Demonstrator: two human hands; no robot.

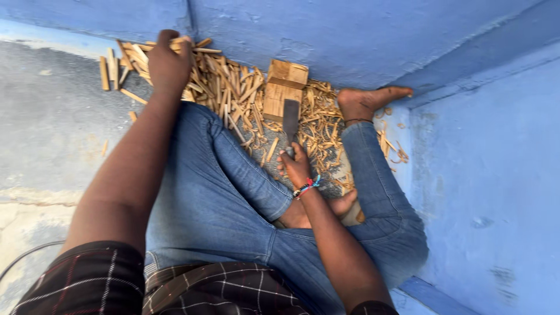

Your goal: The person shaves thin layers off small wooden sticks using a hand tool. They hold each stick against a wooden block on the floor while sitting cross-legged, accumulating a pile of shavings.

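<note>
Seated on a grey concrete floor (52, 116) in a corner of blue-painted walls (361, 35), legs in blue jeans (221, 192) folded, bare foot (367, 99) resting against the base of the far wall. Rough, worn floor, paler and cracked toward its left edge, with a dark cable (20, 256) curving across the near left corner. Blue wall (490, 175) on the right side scuffed and patchy, meeting the far wall at a raised ledge.

Left hand (168, 61) stretched out to the far left of the floor, fingers curled down and closed over a few cut wooden sticks (131, 58) at the top of a heap lying against the foot of the far wall. Right hand (296, 166) near the floor between the knees, fingers wrapped tight round the handle of a broad dark blade (290, 119), blade pointing away toward the wall. Pale wooden block (284, 87) just beyond the blade tip, standing at the foot of the far wall; touching or not, cannot tell. Curled wood shavings (318, 125) scattered thick over the floor around block and blade, spreading to the right-hand corner. Beaded bracelet (306, 186) on the right wrist. Dark checked shirt (221, 289) at the near edge.
</note>
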